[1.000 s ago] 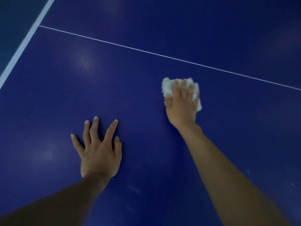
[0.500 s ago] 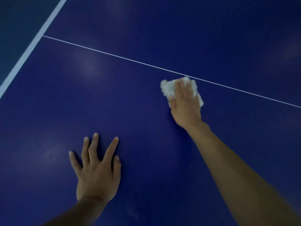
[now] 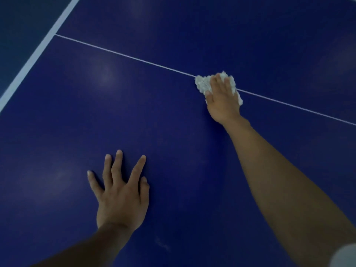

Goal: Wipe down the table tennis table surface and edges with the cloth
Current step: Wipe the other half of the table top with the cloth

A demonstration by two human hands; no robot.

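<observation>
The dark blue table tennis table (image 3: 173, 116) fills the view. A crumpled white cloth (image 3: 203, 84) lies on the thin white centre line (image 3: 125, 55). My right hand (image 3: 221, 99) presses flat on the cloth with straight fingers, arm stretched forward. My left hand (image 3: 120, 191) rests flat on the table nearer to me, fingers spread, holding nothing.
A broad white stripe (image 3: 36, 53) marks the table's edge at the upper left, with dark floor beyond it. A faint smudge (image 3: 161, 244) shows on the surface near my left forearm.
My right hand has pushed the cloth forward, from short of the centre line onto it. My left hand has stayed planted in place.
</observation>
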